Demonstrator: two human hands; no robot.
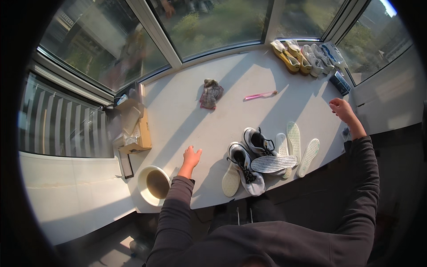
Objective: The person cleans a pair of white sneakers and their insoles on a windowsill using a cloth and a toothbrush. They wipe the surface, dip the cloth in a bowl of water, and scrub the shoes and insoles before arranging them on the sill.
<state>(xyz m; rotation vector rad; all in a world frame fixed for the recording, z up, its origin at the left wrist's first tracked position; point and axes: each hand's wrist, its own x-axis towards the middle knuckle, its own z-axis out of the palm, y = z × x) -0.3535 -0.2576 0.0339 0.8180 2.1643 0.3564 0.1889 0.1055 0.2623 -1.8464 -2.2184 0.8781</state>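
Note:
My left hand (191, 158) is held over the white sill, near a white bucket (141, 187) of murky brown water. Its fingers are spread and hold nothing. Far to the right, my right hand (341, 109) has its fingers curled in, with nothing visible in them; a dark blue box (340, 83) lies just beyond it. Between my arms sits a pair of grey-white sneakers with black laces, the nearer shoe (255, 182) beside the other shoe (256, 140). A striped insole (273, 164) lies across the pile. Perforated pale insoles (308, 157) lie around the shoes, one partly under the nearer shoe.
A crumpled grey-and-pink cloth (211, 93) and a pink-handled brush (260, 95) lie farther back. Yellow shoes (287, 58) and white shoes (312, 61) line the back right by the window. An open cardboard box (144, 133) stands at left. The sill's front edge runs before my body.

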